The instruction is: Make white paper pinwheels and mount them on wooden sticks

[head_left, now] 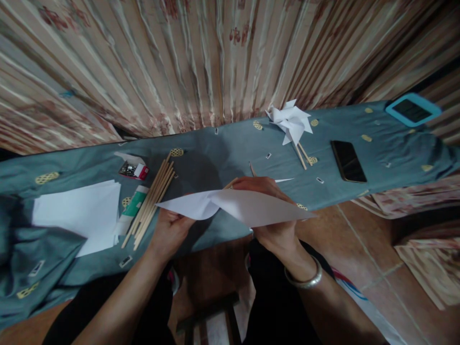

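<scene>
A white paper pinwheel (247, 206), its blades curled in toward the middle, is held up before me over the table's front edge. My left hand (173, 232) is closed on its left side, the thumb along the lower edge and the other fingers mostly hidden behind the paper. From the right, my right hand (275, 235) grips the same pinwheel, with fingers showing above it and the palm below. A piece of a wooden stick (230, 183) peeks out above the paper beside the right fingers. Whether a hand holds that stick is hidden.
Left on the cloth-covered table (230, 148) lie white paper sheets (77, 211), wooden sticks (153, 201), a green-and-white tube (132, 208) and an open box of small metal pieces (132, 167). Rightward are pinwheels on sticks (290, 122), a phone (348, 160) and a blue-framed tablet (413, 109).
</scene>
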A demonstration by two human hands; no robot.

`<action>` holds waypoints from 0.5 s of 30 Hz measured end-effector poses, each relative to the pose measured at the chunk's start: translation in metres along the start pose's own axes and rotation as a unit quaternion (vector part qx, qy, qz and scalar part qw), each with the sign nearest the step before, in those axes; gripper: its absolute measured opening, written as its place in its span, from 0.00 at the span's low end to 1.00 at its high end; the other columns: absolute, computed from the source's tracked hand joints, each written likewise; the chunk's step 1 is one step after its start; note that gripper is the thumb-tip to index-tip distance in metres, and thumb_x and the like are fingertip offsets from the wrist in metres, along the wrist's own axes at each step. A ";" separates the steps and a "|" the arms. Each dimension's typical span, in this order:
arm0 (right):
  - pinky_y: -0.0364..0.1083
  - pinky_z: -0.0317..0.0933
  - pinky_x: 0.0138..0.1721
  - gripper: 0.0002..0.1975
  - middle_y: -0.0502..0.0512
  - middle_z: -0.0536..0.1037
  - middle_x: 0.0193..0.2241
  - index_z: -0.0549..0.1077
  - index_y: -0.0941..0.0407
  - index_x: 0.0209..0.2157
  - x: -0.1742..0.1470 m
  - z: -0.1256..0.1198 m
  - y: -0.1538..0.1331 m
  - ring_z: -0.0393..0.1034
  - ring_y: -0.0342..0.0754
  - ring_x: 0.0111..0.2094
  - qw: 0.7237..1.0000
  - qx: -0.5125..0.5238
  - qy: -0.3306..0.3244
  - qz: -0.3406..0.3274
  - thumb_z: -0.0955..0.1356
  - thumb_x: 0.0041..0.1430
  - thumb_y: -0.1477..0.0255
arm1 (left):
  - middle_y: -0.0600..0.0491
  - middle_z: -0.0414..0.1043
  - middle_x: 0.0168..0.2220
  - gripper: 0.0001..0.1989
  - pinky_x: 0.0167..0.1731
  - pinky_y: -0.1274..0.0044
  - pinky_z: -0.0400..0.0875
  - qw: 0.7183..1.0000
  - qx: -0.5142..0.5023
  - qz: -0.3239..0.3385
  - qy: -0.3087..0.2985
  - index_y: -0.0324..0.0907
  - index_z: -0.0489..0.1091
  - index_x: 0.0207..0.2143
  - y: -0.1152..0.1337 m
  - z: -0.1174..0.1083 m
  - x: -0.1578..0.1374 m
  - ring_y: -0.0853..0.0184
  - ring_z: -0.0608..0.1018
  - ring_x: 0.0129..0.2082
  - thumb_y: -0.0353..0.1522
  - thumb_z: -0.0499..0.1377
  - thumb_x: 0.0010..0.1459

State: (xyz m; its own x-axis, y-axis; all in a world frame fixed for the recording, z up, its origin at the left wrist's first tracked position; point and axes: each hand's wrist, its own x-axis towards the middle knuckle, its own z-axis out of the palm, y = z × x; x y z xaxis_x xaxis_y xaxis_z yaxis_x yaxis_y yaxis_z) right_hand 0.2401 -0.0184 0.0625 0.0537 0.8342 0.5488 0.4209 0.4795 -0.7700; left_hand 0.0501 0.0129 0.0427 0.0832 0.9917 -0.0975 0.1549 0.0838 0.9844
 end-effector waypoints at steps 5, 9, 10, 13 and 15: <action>0.57 0.65 0.50 0.09 0.49 0.81 0.40 0.75 0.48 0.43 0.002 0.000 -0.002 0.75 0.53 0.45 1.000 0.012 0.001 0.000 0.65 0.62 0.69 | 0.54 0.78 0.24 0.07 0.46 0.67 0.75 1.000 -0.011 0.006 0.014 0.46 0.73 0.20 -0.003 0.001 0.000 0.58 0.81 0.34 0.38 0.68 0.42; 0.57 0.66 0.49 0.11 0.51 0.81 0.41 0.74 0.48 0.44 0.001 0.000 0.000 0.76 0.54 0.45 1.000 -0.002 -0.003 -0.003 0.66 0.60 0.72 | 0.52 0.80 0.29 0.07 0.44 0.67 0.76 1.000 -0.010 -0.007 -0.008 0.46 0.76 0.25 -0.010 -0.001 0.000 0.59 0.80 0.33 0.38 0.66 0.44; 0.57 0.67 0.49 0.11 0.52 0.81 0.41 0.74 0.48 0.44 0.000 0.000 0.000 0.76 0.54 0.45 1.000 -0.002 0.000 -0.004 0.66 0.60 0.72 | 0.52 0.80 0.29 0.08 0.43 0.68 0.76 1.000 -0.010 -0.011 -0.015 0.45 0.76 0.26 -0.011 -0.001 0.000 0.60 0.80 0.33 0.39 0.66 0.44; 0.58 0.67 0.49 0.10 0.52 0.81 0.41 0.74 0.48 0.44 -0.001 0.001 0.002 0.75 0.55 0.46 1.000 0.002 0.003 -0.006 0.65 0.61 0.70 | 0.53 0.80 0.28 0.07 0.44 0.68 0.76 1.000 -0.006 -0.012 -0.006 0.46 0.76 0.25 -0.010 -0.002 -0.001 0.59 0.80 0.33 0.39 0.66 0.43; 0.58 0.67 0.49 0.10 0.52 0.81 0.41 0.74 0.48 0.44 -0.002 0.001 0.003 0.75 0.55 0.46 1.000 0.003 0.007 -0.005 0.65 0.61 0.69 | 0.53 0.80 0.27 0.06 0.45 0.68 0.75 1.000 -0.009 -0.005 0.005 0.47 0.75 0.22 -0.009 -0.002 -0.001 0.59 0.80 0.34 0.39 0.67 0.42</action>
State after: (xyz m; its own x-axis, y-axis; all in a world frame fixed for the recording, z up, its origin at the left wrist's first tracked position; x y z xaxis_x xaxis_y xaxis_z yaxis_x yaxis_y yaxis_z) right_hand 0.2404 -0.0182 0.0590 0.0632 0.8253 0.5611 0.4166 0.4890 -0.7663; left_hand 0.0472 0.0114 0.0346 0.0719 0.9918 -0.1058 0.1378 0.0952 0.9859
